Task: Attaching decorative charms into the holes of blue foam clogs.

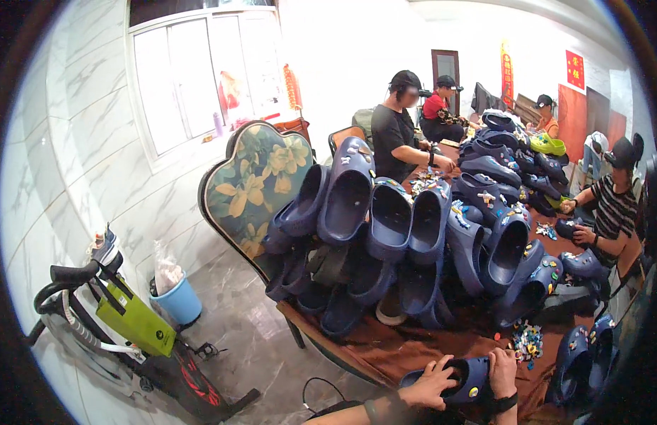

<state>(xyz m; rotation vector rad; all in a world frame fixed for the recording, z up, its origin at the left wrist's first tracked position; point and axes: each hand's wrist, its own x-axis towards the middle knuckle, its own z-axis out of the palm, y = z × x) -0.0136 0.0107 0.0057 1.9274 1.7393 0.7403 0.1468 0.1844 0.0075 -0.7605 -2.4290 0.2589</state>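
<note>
A navy blue clog [476, 377] lies low at the near edge of the table, between my two hands. My left hand [428, 386] grips it at the foot opening, with its fingers bent over the rim. At the other end my right hand [502, 371] is closed round the clog, its fingertips on the upper. A small yellow charm [474, 392] sits on the clog between the hands. Just beyond my right hand is a loose heap of small colourful charms [526, 341]. What the undersides of my fingers touch is hidden.
Navy clogs [390, 219] are piled high across the table, many with charms. More clogs [574, 361] stand at the right. A brown cloth [371, 345] covers the table. Several people work around it. A floral-backed chair [261, 188], blue bucket [178, 299] and exercise bike [80, 312] stand left.
</note>
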